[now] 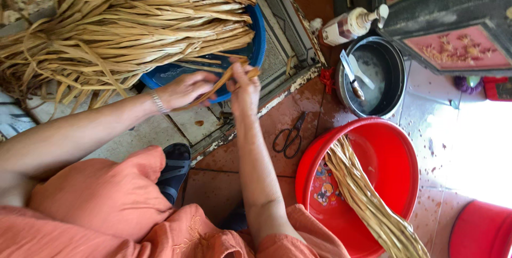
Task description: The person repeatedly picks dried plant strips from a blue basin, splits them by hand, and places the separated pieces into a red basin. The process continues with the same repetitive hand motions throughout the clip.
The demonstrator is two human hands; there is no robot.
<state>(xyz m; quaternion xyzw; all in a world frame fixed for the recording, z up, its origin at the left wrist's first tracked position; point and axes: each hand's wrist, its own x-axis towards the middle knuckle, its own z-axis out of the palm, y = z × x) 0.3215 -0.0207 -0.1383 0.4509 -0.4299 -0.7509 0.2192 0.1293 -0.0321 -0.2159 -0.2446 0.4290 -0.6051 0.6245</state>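
While both hands work over the blue basin point(255, 50), the left hand point(184, 90) curls loosely around a dry leaf strip point(224, 79), fingers partly closed. The right hand point(244, 88) pinches the same strip near its upper end, fingers drawn narrow. A leaf pile point(122, 23) fills the basin; scissors point(289, 136) lie on the floor near the red tub point(394, 156).
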